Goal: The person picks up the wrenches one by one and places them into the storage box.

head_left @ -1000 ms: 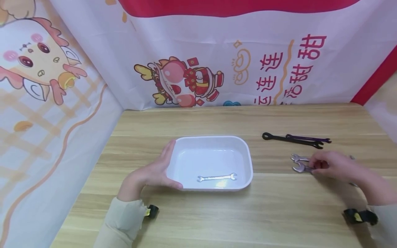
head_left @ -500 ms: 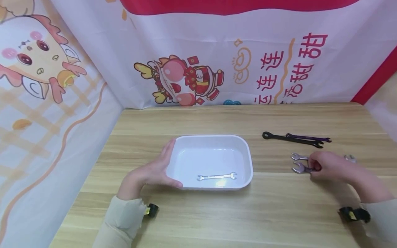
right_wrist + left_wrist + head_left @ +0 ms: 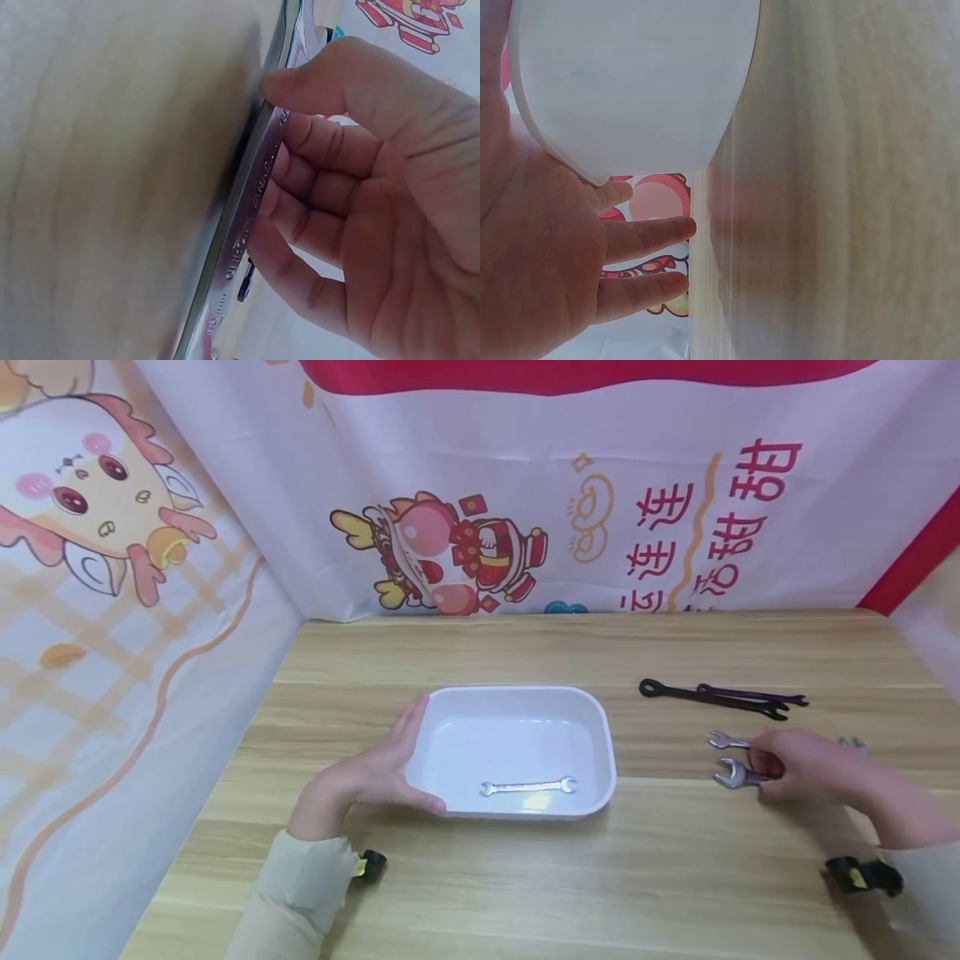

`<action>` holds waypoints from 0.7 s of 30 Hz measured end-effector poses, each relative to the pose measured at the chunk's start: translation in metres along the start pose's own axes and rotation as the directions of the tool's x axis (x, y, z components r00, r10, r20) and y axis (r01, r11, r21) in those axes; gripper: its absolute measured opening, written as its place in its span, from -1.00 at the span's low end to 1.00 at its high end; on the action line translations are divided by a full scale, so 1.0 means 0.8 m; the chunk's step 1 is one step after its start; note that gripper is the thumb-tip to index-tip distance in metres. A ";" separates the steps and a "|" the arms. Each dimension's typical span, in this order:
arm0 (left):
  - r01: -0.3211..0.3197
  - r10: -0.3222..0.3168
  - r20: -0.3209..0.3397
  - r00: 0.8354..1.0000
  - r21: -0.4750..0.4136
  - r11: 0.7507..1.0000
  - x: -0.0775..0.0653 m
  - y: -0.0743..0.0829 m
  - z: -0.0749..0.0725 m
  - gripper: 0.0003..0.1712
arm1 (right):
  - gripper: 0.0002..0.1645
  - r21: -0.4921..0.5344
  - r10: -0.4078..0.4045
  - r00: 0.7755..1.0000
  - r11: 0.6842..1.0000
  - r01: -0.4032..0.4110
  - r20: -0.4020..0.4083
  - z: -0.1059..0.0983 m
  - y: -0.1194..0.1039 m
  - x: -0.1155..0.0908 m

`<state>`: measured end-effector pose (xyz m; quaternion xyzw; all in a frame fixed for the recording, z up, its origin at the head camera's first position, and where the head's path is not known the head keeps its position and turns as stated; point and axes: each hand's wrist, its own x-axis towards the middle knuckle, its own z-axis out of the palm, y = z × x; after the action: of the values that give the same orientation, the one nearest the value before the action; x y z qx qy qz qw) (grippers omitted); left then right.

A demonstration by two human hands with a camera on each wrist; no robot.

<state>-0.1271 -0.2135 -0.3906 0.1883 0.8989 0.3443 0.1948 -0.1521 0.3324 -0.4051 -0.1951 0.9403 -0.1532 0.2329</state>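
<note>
My left hand [image 3: 382,768] spreads against the left end of a white tray [image 3: 606,735], its thumb along the near side. In the left wrist view, several fingers stick out straight beside the tray wall [image 3: 630,82]. A silver double open-end wrench [image 3: 528,787] lies inside the tray. To the right, my right hand [image 3: 806,768] pinches a larger silver open-end wrench [image 3: 733,774] between thumb and fingers. In the right wrist view, that wrench [image 3: 244,202] is tilted and shows stamped lettering. A smaller silver wrench [image 3: 726,741] lies just behind it, partly hidden by the hand.
A black combination wrench [image 3: 708,696] and a thinner purple one [image 3: 757,694] lie behind the right hand, partly overlapping. The wooden table [image 3: 525,885] meets a printed cloth [image 3: 480,452] at the back and another at the left.
My right fingers have taken hold of the larger silver wrench, and its jaw has turned slightly. The left hand and tray stay in place; the head view has shifted a little.
</note>
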 end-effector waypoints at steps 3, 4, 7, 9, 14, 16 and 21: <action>0.002 -0.002 0.008 1.000 0.008 1.000 0.001 0.000 -0.001 0.75 | -0.78 0.028 -0.027 1.000 0.999 0.026 0.008 -0.003 0.002 -0.003; 0.003 -0.004 0.009 1.000 0.011 1.000 0.002 0.001 -0.001 0.76 | -0.79 0.037 -0.035 0.999 0.999 0.035 0.007 -0.004 0.003 -0.005; 0.013 -0.013 0.010 1.000 0.007 1.000 0.003 0.002 -0.001 0.75 | -0.83 0.042 -0.073 0.997 0.996 0.073 0.003 -0.005 0.005 -0.007; 0.017 -0.017 0.006 1.000 0.002 1.000 0.002 0.002 -0.002 0.75 | -0.84 0.044 -0.098 0.995 0.994 0.098 -0.001 -0.005 0.007 -0.007; 0.016 -0.016 0.000 1.000 -0.006 1.000 0.000 0.003 -0.002 0.74 | -0.84 0.069 -0.118 0.993 0.991 0.119 -0.010 -0.005 0.009 -0.007; 0.009 -0.009 -0.001 1.000 -0.004 1.000 -0.001 0.003 -0.002 0.74 | -0.85 0.078 -0.109 0.994 0.991 0.109 -0.012 -0.005 0.009 -0.007; 0.005 -0.005 0.004 1.000 -0.002 1.000 -0.001 0.002 -0.001 0.74 | -0.85 0.090 -0.105 0.994 0.990 0.107 -0.034 -0.005 0.010 -0.008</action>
<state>-0.1262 -0.2132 -0.3884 0.1868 0.8985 0.3445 0.1977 -0.1516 0.3430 -0.4022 -0.2317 0.9239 -0.2111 0.2193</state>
